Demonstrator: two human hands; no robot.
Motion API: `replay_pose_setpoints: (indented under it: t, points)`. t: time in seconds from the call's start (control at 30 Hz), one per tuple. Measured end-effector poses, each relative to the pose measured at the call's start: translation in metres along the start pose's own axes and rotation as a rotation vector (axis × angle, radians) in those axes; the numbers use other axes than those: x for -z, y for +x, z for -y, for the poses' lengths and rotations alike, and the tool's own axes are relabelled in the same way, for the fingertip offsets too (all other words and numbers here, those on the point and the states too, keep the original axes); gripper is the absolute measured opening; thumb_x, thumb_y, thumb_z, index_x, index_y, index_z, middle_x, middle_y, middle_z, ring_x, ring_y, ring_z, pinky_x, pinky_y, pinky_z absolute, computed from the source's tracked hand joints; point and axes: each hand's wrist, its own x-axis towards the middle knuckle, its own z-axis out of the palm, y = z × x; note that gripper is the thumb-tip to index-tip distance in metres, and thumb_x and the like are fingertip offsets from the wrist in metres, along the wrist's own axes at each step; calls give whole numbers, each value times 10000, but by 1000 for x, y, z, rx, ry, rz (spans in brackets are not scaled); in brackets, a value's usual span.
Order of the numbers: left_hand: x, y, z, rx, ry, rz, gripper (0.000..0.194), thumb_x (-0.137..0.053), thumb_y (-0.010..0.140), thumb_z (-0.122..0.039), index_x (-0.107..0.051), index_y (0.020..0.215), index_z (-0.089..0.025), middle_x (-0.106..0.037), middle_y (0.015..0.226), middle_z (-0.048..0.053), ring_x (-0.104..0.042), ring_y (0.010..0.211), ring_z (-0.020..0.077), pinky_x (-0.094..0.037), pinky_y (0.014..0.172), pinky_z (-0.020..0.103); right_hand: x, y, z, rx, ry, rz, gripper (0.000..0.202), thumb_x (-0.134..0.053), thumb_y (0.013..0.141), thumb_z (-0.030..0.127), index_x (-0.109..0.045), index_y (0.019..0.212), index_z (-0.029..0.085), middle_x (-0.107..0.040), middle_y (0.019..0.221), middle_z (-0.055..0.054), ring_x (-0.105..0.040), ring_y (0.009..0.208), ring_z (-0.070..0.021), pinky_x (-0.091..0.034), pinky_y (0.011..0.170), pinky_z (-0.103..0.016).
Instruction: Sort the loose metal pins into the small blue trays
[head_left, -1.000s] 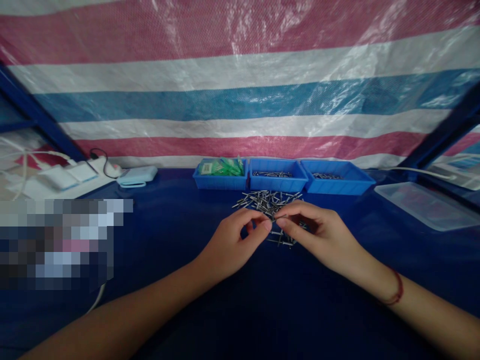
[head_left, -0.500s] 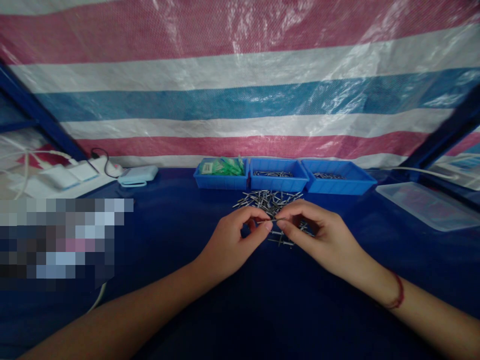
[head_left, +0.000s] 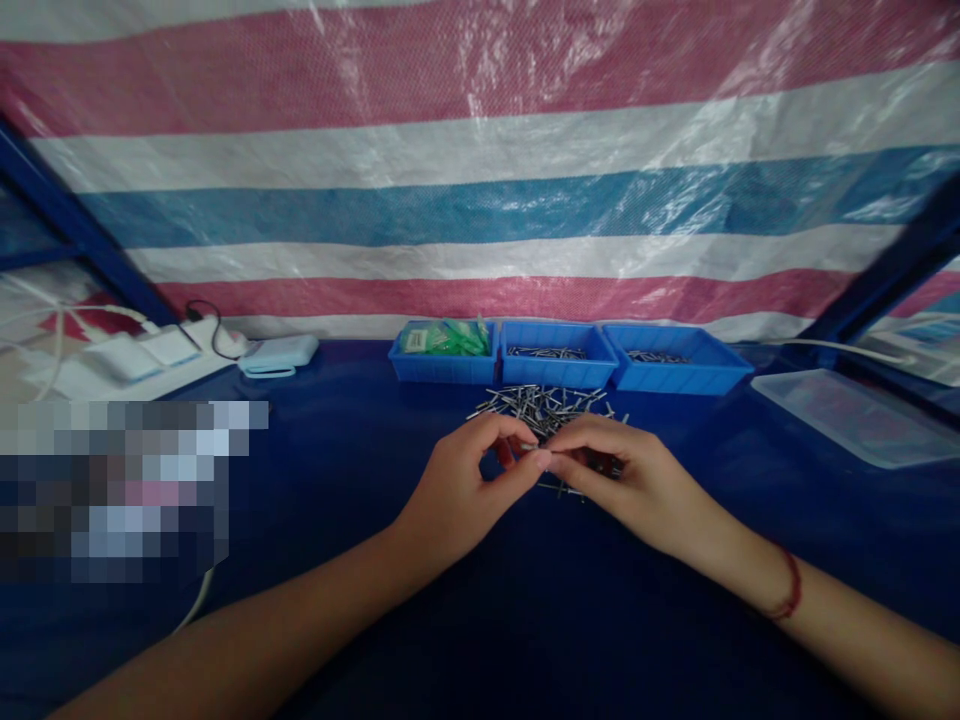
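Note:
A heap of small metal pins (head_left: 544, 405) lies on the dark blue table cover (head_left: 360, 460), just in front of three blue trays. My left hand (head_left: 469, 490) and my right hand (head_left: 626, 480) meet fingertip to fingertip over the near side of the heap. Together they pinch one thin metal pin (head_left: 534, 449) between thumbs and forefingers. A red cord circles my right wrist. More loose pins lie under my right fingers.
Three blue trays stand in a row at the back: the left tray (head_left: 442, 350) holds green packets, the middle tray (head_left: 555, 355) and right tray (head_left: 679, 360) hold metal pins. A clear plastic lid (head_left: 855, 415) lies at the right. A power strip (head_left: 199, 335) and pale blue device (head_left: 277, 353) sit at left.
My hands have drawn closer together, so the pin held between them is now almost hidden by the fingertips. The view has shifted slightly downward.

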Motion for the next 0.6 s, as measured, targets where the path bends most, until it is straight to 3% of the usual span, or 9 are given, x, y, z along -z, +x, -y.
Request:
replay_pose_setpoints:
  t: [0.13, 0.23, 0.37, 0.47, 0.6]
  points:
    - [0, 1, 2, 34, -12, 32, 150, -569, 829, -289, -575, 947, -196, -630, 817, -5, -587, 744, 132, -457, 654, 253, 8, 5, -3, -53, 17, -4, 197, -532, 863, 345, -661, 800, 209, -683, 792, -13, -620, 710, -144, -489, 641, -272]
    - [1, 1, 2, 6, 52, 44, 151, -555, 839, -262, -573, 976, -200, -632, 835, -1, -589, 745, 132, -458, 676, 268, 31, 12, -14, -118, -139, -204, 232, -528, 851, 388, -659, 812, 201, -694, 817, -39, -622, 715, -175, -479, 637, -302]
    - [2, 2, 2, -133, 188, 119, 99, -519, 850, -193, -607, 896, -203, -642, 887, 18, -597, 825, 152, -447, 775, 318, 76, 21, -36, -303, -599, -514, 255, -519, 838, 393, -663, 774, 192, -673, 714, -68, -617, 647, -222, -434, 594, -338]
    - [2, 2, 5, -146, 289, 177, 125, -514, 855, -202, -616, 926, -213, -646, 944, 31, -593, 912, 182, -436, 821, 359, 98, 22, -52, -375, -750, -522, 273, -515, 827, 411, -661, 740, 198, -658, 687, -96, -615, 649, -268, -399, 574, -365]
    - [0, 2, 9, -115, 371, 219, 187, -525, 857, -245, -610, 1021, -220, -629, 1026, 49, -578, 966, 204, -431, 858, 395, 101, 21, -57, -370, -811, -508, 292, -482, 838, 428, -660, 747, 215, -660, 667, -84, -612, 605, -255, -391, 531, -351]
